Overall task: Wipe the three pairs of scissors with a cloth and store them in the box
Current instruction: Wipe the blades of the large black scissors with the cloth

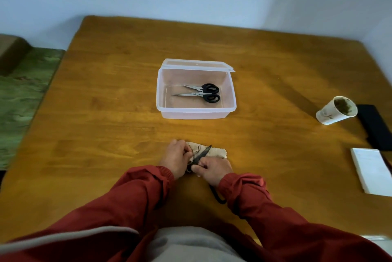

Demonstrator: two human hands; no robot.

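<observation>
Wooden table (95, 113) spreads wide, its near edge under the person's red sleeves. The hands are close together near that edge. The left hand (177, 159) pinches the cloth (216, 152), and the right hand (212, 169) grips the third scissors (202, 153), whose blade tip lies over the cloth. Beyond the hands, across bare wood, the open box (196, 110) holds two scissors (203, 93). Well right of the right hand, near the side edge, sit a paper cup (336, 110), a black case (373, 128) and a white pad (371, 170).

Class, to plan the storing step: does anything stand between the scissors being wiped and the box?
Nothing visible does. Only bare table lies between the held scissors and the box, whose lid is open; two pairs lie inside.
</observation>
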